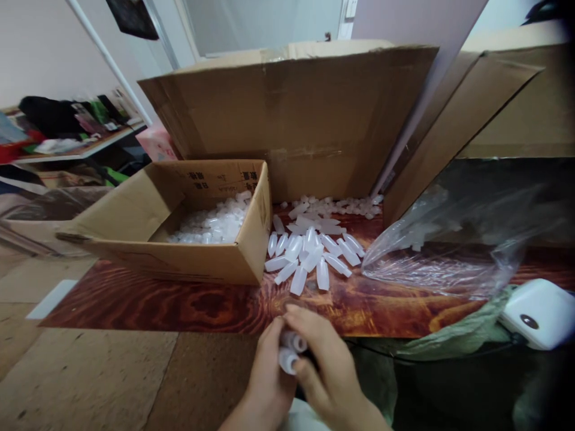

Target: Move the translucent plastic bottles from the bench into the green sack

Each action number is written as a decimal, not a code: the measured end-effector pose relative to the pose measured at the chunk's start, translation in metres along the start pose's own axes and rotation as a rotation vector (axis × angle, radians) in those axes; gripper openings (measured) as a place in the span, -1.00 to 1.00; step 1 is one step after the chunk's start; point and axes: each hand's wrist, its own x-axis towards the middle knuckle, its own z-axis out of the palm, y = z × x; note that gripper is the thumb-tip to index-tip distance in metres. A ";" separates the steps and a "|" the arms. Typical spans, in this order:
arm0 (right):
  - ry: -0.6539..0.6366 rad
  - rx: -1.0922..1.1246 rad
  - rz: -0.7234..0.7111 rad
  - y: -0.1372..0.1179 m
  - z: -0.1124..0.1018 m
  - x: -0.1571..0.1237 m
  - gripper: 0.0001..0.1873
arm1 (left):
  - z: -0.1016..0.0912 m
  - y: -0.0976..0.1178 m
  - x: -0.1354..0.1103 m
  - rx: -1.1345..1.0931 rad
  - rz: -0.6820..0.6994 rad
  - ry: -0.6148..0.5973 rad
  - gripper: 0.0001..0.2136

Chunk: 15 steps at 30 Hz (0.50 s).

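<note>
My left hand (269, 374) and my right hand (330, 374) meet at the bottom centre, just in front of the near edge of the wood-grain board (135, 302). Together they hold small translucent white plastic bottles (291, 350), fingers curled round them. A pile of the same loose bottles (309, 251) lies on the board beyond my hands. To the left of that pile, a small open cardboard box (179, 260) holds many white caps or small pieces (215, 224).
A large open cardboard box (291, 120) stands behind the pile, with another carton (516, 102) at the right. A clear plastic bag (449, 251) with more bottles lies on the right. A white device (541, 311) sits at the right edge. Cluttered shelves (67, 140) stand at far left.
</note>
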 end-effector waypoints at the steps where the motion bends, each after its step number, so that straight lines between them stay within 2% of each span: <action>1: 0.043 -0.062 0.088 0.009 -0.002 0.007 -0.64 | 0.004 0.007 0.001 -0.011 -0.022 0.002 -0.85; 3: 0.082 -0.292 0.247 0.031 -0.003 0.021 -0.70 | 0.010 0.021 0.002 -0.067 -0.097 0.046 -0.80; 6: -0.119 -0.538 0.334 0.063 0.000 0.033 -0.69 | 0.017 0.039 0.004 -0.180 -0.229 0.058 -0.76; 7: -0.166 -0.558 0.350 0.070 0.002 0.033 -0.72 | 0.018 0.042 0.005 -0.207 -0.268 0.056 -0.76; 9: -0.183 -0.559 0.382 0.080 0.005 0.028 -0.74 | 0.018 0.047 0.007 -0.242 -0.321 0.052 -0.76; 13: -0.195 -0.516 0.428 0.083 -0.003 0.010 -0.52 | 0.019 0.048 0.010 -0.257 -0.359 0.028 -0.70; 15: -0.194 -0.375 0.451 0.076 -0.013 0.005 -0.44 | 0.019 0.046 0.011 -0.251 -0.352 0.019 -0.69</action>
